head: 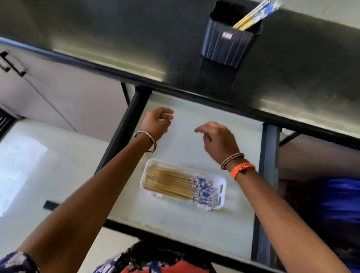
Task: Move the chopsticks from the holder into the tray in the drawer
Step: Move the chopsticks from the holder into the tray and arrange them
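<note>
Chopsticks (180,185) lie flat in a white tray (222,188) on the pale drawer (184,222) floor; more stand in the black holder (228,43) on the steel counter (108,30). Left hand (158,121) and right hand (218,140) hover loosely curled, holding nothing.

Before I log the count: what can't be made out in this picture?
Head view:
- Chopsticks in the holder: tips motion-blurred, lower ends hidden by the black holder; count unclear.
- Chopsticks in the tray: packed, too small to count.
- Holder label: blurred.
</note>
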Motion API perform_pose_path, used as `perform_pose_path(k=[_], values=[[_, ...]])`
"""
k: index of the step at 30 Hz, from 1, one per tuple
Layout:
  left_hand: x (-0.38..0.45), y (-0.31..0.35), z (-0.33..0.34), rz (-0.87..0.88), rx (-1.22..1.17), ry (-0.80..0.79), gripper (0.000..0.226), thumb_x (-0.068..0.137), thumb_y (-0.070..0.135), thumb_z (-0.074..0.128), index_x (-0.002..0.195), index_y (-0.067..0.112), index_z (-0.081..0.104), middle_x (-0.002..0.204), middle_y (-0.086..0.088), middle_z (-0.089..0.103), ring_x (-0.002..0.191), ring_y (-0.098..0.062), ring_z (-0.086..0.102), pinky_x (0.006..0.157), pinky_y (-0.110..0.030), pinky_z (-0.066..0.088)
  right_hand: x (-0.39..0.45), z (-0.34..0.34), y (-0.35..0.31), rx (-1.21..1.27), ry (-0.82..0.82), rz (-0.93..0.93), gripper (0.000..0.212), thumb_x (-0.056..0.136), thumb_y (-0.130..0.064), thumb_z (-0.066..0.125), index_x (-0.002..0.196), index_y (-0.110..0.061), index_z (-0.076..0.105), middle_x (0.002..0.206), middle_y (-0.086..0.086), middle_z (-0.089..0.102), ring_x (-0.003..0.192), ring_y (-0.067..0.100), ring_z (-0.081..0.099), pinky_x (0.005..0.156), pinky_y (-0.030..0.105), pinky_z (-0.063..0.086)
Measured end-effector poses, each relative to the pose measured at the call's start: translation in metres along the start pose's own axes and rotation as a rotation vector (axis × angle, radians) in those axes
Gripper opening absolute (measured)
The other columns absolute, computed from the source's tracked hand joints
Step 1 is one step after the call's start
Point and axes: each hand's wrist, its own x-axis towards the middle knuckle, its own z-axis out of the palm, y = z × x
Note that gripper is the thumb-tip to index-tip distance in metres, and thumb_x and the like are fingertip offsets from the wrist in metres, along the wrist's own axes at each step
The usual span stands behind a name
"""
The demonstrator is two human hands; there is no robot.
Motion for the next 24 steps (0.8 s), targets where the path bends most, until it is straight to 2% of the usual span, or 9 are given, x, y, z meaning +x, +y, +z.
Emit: perform_pose_path(k=[5,7,10,13,15,17,18,21,24], values=[[0.064,0.123,0.025,0.323,-0.05,-0.009,0.029,0.085,-0.004,0.048,0.109,0.004,0.062,0.087,-0.001,0.064,0.08,-0.015,0.059,0.073,-0.032,0.052,0.1,-0.109,0.024,0.126,0.456,0.084,0.033,0.075,0.009,0.045,0.086,-0.001,0.074,0.088,0.017,0.074,0.082,0.029,0.069,0.081,0.036,0.055],[0.087,0.162,0.034,0.458,0.025,0.037,0.033,0.082,-0.006,0.046,0.107,0.005,0.064,0.094,-0.007,0.068,0.087,-0.015,0.062,0.082,-0.025,0.051,0.141,-0.141,0.043,0.155,0.555,0.197,0.031,0.078,0.007,0.047,0.09,-0.001,0.074,0.091,0.017,0.074,0.085,0.029,0.07,0.086,0.036,0.054],[0.119,0.194,0.047,0.564,0.116,0.085,0.036,0.08,-0.008,0.047,0.109,0.006,0.065,0.107,-0.008,0.07,0.095,-0.01,0.061,0.078,0.002,0.041,0.196,-0.167,0.077,0.244,0.621,0.394,0.026,0.083,-0.001,0.052,0.1,0.0,0.072,0.099,0.02,0.073,0.094,0.032,0.069,0.093,0.037,0.052],[0.148,0.198,0.055,0.548,0.189,0.119,0.036,0.081,-0.006,0.048,0.11,0.008,0.065,0.113,-0.007,0.069,0.107,-0.014,0.061,0.087,-0.006,0.038,0.242,-0.171,0.108,0.307,0.583,0.548,0.027,0.086,-0.009,0.059,0.108,0.006,0.066,0.103,0.025,0.071,0.098,0.034,0.068,0.093,0.039,0.051],[0.161,0.192,0.057,0.535,0.222,0.151,0.035,0.081,-0.005,0.049,0.109,0.01,0.066,0.112,-0.007,0.069,0.107,-0.016,0.062,0.086,-0.006,0.037,0.261,-0.166,0.121,0.422,0.547,0.624,0.031,0.088,-0.014,0.062,0.111,0.006,0.065,0.094,0.02,0.071,0.076,0.023,0.071,0.079,0.034,0.058],[0.172,0.188,0.059,0.523,0.245,0.174,0.033,0.081,-0.002,0.05,0.105,0.012,0.068,0.108,-0.005,0.071,0.098,-0.015,0.064,0.085,-0.012,0.043,0.278,-0.16,0.131,0.557,0.516,0.66,0.027,0.088,-0.016,0.063,0.104,0.006,0.068,0.074,0.01,0.066,0.045,0.004,0.061,0.055,0.019,0.056],[0.176,0.186,0.06,0.511,0.245,0.187,0.031,0.081,-0.001,0.051,0.101,0.014,0.069,0.104,-0.003,0.072,0.085,-0.012,0.064,0.08,-0.018,0.047,0.285,-0.157,0.136,0.605,0.503,0.675,0.026,0.089,-0.017,0.063,0.101,0.005,0.069,0.067,0.006,0.063,0.04,0.002,0.057,0.049,0.013,0.053],[0.182,0.185,0.064,0.482,0.189,0.247,0.025,0.079,0.002,0.054,0.087,0.018,0.072,0.083,0.004,0.07,0.046,0.0,0.048,0.055,-0.011,0.044,0.296,-0.153,0.142,0.706,0.514,0.696,0.025,0.088,-0.017,0.064,0.101,0.003,0.07,0.063,0.001,0.061,0.047,0.004,0.055,0.047,0.011,0.052],[0.182,0.188,0.069,0.453,0.146,0.308,0.022,0.079,0.004,0.056,0.08,0.019,0.072,0.07,0.007,0.066,0.037,-0.002,0.047,0.045,-0.007,0.037,0.301,-0.15,0.144,0.747,0.55,0.715,0.025,0.086,-0.016,0.067,0.101,0.004,0.069,0.067,0.004,0.064,0.046,0.005,0.055,0.047,0.012,0.051]])
